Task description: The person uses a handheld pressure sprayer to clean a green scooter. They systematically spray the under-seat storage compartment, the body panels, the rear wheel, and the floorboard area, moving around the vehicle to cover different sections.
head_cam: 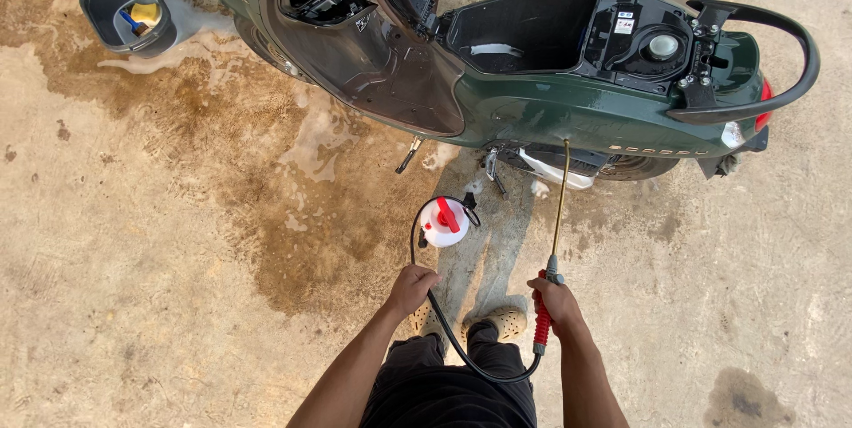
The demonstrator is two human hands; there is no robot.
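Observation:
My right hand (556, 300) grips the red handle of a spray wand (558, 206), whose thin brass tube points up at the side of a dark green scooter (568, 108). The scooter's seat is raised and the storage well is open. My left hand (412, 289) is closed around the black hose (461, 348) that loops from the wand back to a white pressure sprayer bottle with a red pump handle (444, 222) standing on the ground just ahead of me.
A dark bucket (127, 11) holding a yellow sponge stands at the far left on the wet concrete. Soapy water and damp brown patches (266, 170) spread under the scooter. My foot in a beige clog (506, 321) is below the wand.

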